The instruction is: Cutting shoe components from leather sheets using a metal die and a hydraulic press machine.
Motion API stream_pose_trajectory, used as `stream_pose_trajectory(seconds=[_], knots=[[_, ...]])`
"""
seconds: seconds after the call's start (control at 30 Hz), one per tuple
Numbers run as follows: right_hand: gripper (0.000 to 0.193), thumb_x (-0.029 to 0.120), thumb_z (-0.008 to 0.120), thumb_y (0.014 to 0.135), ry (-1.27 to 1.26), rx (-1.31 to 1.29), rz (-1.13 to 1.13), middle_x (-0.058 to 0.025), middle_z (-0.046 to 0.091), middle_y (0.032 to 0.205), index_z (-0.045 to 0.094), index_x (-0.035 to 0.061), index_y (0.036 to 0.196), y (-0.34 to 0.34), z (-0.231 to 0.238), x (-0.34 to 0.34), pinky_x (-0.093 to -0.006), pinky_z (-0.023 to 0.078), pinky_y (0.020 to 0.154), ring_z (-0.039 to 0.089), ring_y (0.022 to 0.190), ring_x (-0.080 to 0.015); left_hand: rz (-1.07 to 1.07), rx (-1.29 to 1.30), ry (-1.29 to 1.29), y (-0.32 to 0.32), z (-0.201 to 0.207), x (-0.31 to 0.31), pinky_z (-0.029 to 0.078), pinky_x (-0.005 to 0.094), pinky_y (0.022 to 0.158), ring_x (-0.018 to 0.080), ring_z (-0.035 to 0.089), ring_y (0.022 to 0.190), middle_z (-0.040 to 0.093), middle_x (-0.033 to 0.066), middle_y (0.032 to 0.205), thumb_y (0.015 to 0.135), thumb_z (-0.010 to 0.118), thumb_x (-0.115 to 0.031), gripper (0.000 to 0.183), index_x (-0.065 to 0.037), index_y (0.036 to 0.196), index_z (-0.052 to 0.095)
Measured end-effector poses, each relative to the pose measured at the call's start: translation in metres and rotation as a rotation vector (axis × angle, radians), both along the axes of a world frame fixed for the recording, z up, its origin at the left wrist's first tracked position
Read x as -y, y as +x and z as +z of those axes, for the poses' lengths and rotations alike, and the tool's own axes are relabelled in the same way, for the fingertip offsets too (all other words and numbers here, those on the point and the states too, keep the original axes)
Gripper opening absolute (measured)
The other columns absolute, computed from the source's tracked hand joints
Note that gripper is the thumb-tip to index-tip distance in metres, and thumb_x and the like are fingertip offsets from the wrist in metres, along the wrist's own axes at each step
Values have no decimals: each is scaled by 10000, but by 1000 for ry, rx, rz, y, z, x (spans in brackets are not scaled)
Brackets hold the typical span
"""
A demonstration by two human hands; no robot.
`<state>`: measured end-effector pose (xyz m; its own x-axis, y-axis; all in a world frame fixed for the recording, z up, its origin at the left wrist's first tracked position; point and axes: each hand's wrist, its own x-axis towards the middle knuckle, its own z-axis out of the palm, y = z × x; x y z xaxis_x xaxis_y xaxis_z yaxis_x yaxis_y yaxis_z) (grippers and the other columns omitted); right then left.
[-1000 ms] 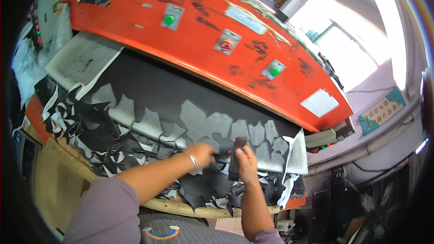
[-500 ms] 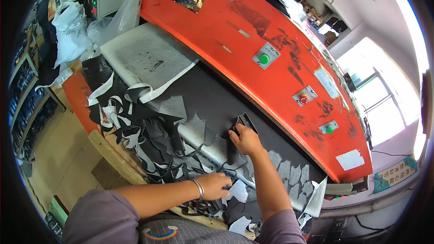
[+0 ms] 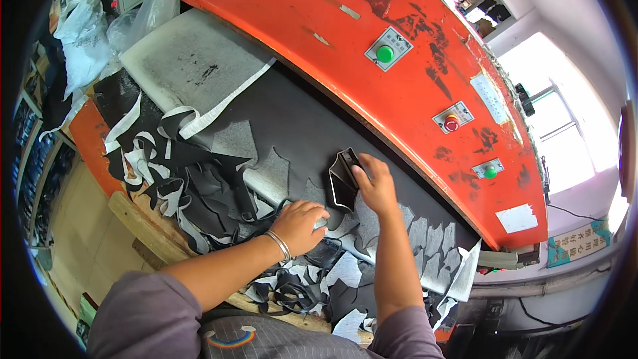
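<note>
Head view, from the left: a rack of dark goods stands at the rim, with a stuffed white sack and a clear plastic bag just beyond it. Next comes the orange rim of the surface, edged in front by a worn wooden rail. A pale cutting board lies on it, smudged dark near its far end. Black-and-white strip offcuts lie tangled along the near side. The left hand, a silver bangle on its wrist, reaches to the board's near edge with fingers bent and close together; whether they pinch anything, I cannot tell. Just beyond its fingertips is the open-framed cutting die, over the jagged near edge of a dark sheet spread across the board. The right hand grips the die's right side between thumb and fingers. Behind, an orange-red press beam slants down to the right, carrying a green button, a red button and another green one.
</note>
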<state>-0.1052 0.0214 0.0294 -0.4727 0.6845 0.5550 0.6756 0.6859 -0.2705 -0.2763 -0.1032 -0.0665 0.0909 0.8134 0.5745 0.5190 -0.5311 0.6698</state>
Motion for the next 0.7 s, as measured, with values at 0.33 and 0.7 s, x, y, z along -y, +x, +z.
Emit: stream_pose_trajectory(seconds=[0.33, 0.7], knots=[[525, 130, 621, 830, -359, -43, 79, -170, 542, 1287, 486, 67, 1334, 37, -13, -4, -339, 465, 894, 546, 1120, -291, 125, -71, 23, 6, -3, -6, 352, 434, 1009, 320, 483, 1210, 584, 159, 1223, 801, 642, -195, 287, -74, 1059, 610], [570, 85, 609, 789, -276, 3, 131, -192, 531, 1276, 489, 65, 1346, 61, -29, -21, -378, 418, 998, 524, 1184, -323, 167, -61, -11, 36, -11, -8, 229, 481, 1080, 363, 365, 1330, 484, 231, 1344, 777, 675, -219, 356, -94, 1072, 520]])
